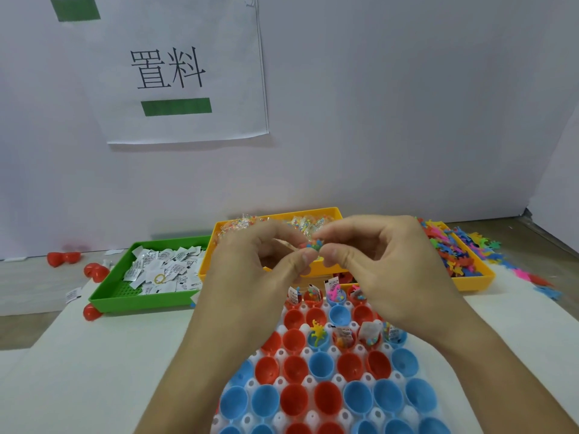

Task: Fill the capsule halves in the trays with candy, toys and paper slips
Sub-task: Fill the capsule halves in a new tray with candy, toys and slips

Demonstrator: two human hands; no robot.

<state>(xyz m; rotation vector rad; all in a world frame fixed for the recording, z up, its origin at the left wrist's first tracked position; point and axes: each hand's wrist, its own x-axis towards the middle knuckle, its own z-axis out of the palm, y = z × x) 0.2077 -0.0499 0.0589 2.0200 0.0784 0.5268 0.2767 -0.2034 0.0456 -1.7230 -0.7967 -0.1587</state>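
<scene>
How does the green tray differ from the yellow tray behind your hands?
The green tray holds white paper slips; the yellow tray holds clear packets of coloured candy. The green tray sits farther left and nearer; the yellow tray lies behind it, partly hidden by both hands. Both are shallow, rectangular plastic trays on the table.

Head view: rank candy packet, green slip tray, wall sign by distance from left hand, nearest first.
1. Candy packet: pinched at the left hand's fingertips, with the right hand.
2. Green slip tray: to its left on the table.
3. Wall sign: up on the back wall.
</scene>
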